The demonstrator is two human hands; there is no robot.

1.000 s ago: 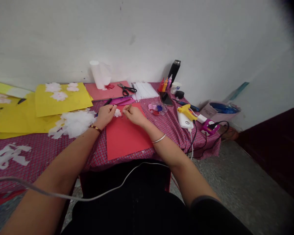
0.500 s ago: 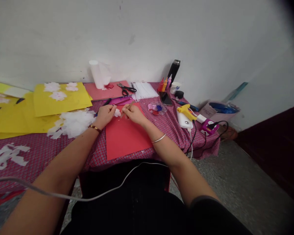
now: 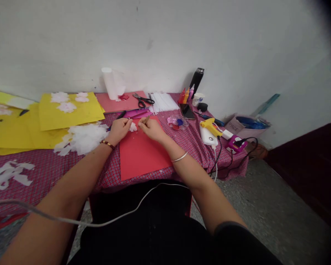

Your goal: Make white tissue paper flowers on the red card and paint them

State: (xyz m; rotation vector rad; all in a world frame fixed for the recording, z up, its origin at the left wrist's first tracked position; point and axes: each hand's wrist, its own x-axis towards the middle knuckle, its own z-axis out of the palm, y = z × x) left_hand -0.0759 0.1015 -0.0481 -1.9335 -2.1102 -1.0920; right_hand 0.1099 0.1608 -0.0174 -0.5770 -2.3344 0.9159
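A sheet of red paper (image 3: 146,156) lies on the checked tablecloth in front of me. Over its upper left edge, my left hand (image 3: 120,129) has its fingers closed beside a small white-pink paper flower (image 3: 132,127); whether they pinch its edge or something else is too small to see. My right hand (image 3: 151,129) is closed around a thin brown stick (image 3: 146,119), perhaps a brush handle, just right of the flower. The stick's lower tip is hidden by my fingers. A clear palette (image 3: 178,122) with pink, blue and red paint sits right of this hand.
Yellow sheets (image 3: 71,121) with paper flowers and a heap of white paper pieces (image 3: 85,139) lie left. Black scissors (image 3: 143,100), a phone (image 3: 187,111), paint bottles (image 3: 185,95) and a black flask (image 3: 198,79) stand behind. At right are a yellow glue gun (image 3: 211,127) and cords.
My right hand and the stick have drawn slightly away from the flower, and the stick's lower end no longer shows. My left hand stays in place.
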